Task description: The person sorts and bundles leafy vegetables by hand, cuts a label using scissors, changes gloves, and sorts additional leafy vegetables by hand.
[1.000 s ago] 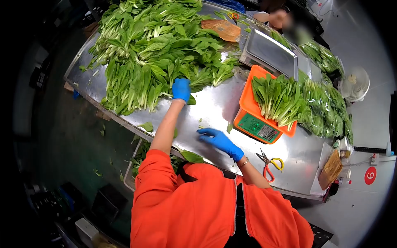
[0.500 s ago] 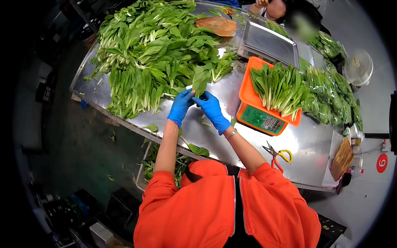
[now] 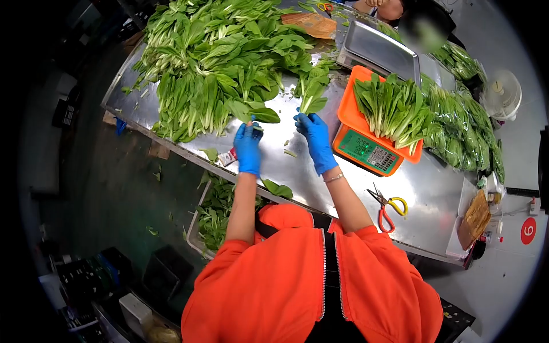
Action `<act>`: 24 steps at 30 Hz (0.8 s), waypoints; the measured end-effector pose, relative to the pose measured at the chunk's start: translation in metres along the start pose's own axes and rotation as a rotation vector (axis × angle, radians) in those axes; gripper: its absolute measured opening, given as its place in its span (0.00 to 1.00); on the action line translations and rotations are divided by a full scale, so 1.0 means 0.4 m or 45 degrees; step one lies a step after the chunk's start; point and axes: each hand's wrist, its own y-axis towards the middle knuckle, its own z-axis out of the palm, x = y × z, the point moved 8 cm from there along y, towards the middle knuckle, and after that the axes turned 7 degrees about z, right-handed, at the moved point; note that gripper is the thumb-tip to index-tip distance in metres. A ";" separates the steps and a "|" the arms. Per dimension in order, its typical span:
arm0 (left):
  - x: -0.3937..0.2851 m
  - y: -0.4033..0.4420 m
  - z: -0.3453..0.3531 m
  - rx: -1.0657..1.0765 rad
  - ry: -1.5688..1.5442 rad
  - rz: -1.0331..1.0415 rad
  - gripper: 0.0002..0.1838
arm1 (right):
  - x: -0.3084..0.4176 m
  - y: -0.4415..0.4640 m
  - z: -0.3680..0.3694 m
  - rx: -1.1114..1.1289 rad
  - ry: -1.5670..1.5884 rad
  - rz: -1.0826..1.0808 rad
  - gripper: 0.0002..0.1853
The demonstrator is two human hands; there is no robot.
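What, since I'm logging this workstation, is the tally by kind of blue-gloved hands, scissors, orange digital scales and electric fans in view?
Blue-gloved hands: 2 (left hand, right hand)
Scissors: 2 (red-and-yellow-handled scissors, orange-handled scissors)
Orange digital scale: 1
Electric fan: 1
Total: 6

The shiny surface [image 3: 280, 177] is metal. A big pile of greens [image 3: 211, 63] lies on it. An orange scale [image 3: 366, 150], a grey scale [image 3: 382, 48], scissors [image 3: 386, 217] and bagged greens [image 3: 460, 123] sit there too, with a brown sheet [image 3: 313, 25] by the pile.
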 end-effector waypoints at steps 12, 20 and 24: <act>-0.242 -0.096 -0.167 0.059 0.465 0.097 0.25 | -0.043 -0.143 0.233 0.492 -0.650 -0.227 0.11; -0.093 -0.124 -0.032 0.372 0.084 -0.278 0.15 | -0.098 -0.154 0.215 0.412 -0.470 0.051 0.16; -0.150 -0.111 -0.008 0.259 -0.082 -0.083 0.19 | -0.110 -0.142 0.180 0.256 -0.034 0.216 0.13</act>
